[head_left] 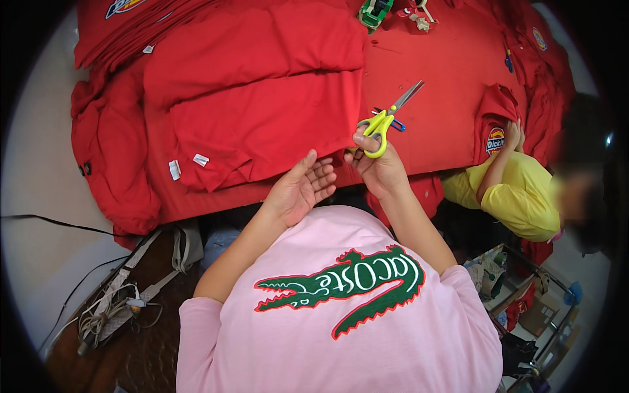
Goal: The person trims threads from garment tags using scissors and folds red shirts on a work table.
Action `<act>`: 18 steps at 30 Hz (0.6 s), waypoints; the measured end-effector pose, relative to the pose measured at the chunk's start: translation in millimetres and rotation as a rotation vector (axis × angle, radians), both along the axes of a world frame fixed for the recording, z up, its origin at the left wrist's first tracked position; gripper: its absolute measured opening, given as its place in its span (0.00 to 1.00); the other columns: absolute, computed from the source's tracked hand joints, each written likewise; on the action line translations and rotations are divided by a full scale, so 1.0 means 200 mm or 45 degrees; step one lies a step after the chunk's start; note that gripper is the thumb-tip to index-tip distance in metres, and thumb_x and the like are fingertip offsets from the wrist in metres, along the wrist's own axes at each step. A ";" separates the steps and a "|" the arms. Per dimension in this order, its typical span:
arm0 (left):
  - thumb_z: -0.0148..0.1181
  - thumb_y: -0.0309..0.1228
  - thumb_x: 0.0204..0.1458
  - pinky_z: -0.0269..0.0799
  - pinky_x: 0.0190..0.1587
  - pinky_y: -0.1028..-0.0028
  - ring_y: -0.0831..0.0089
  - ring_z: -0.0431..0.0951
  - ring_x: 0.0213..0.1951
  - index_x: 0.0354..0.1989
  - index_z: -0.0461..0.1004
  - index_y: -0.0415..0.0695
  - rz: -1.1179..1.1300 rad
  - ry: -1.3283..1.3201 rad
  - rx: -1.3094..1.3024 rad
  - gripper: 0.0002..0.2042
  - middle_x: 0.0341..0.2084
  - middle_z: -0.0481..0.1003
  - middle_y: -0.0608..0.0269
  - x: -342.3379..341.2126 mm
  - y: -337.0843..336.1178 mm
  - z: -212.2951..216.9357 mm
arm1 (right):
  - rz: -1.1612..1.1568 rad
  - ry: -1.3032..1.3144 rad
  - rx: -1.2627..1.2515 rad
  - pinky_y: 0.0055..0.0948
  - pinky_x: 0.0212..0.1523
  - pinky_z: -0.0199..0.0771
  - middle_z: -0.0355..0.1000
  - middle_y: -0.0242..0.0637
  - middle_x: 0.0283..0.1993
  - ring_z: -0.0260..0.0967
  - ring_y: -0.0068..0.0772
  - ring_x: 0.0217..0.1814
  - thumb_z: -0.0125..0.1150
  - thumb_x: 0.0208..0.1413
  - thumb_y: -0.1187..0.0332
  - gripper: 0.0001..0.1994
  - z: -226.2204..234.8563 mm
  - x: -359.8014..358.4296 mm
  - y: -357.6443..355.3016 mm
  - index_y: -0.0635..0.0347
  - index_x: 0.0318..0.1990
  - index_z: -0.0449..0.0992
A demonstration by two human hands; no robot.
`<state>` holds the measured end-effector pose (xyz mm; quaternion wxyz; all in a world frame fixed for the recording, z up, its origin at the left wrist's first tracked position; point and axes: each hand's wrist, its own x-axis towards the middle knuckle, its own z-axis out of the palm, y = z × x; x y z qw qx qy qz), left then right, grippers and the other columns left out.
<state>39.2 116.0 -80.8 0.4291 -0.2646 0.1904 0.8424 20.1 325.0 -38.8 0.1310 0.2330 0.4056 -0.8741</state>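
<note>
My right hand (pixel 377 167) grips a pair of scissors (pixel 386 118) with yellow-green handles, blades pointing up and to the right over the red cloth. My left hand (pixel 303 190) is open, palm up, fingers apart, just left of the right hand at the near edge of the table. It holds nothing. A stack of folded red garments (pixel 262 118) lies right above the left hand, with small white tags (pixel 200 160) at its lower left corner.
Red cloth (pixel 439 72) covers the whole table. Another person in a yellow shirt (pixel 517 196) sits at the right, a hand on a red garment with a badge (pixel 495 139). A green device (pixel 375 12) lies at the far edge. Cables (pixel 108 308) lie lower left.
</note>
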 end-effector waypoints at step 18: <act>0.62 0.16 0.59 0.74 0.47 0.80 0.79 0.76 0.43 0.48 0.76 0.37 0.862 1.129 -1.249 0.10 0.39 0.76 0.67 -0.45 -0.10 -0.16 | 0.660 0.542 1.799 0.33 0.27 0.62 0.67 0.35 0.16 0.64 0.29 0.18 0.76 0.50 0.57 0.18 0.07 0.02 0.07 0.63 0.31 0.78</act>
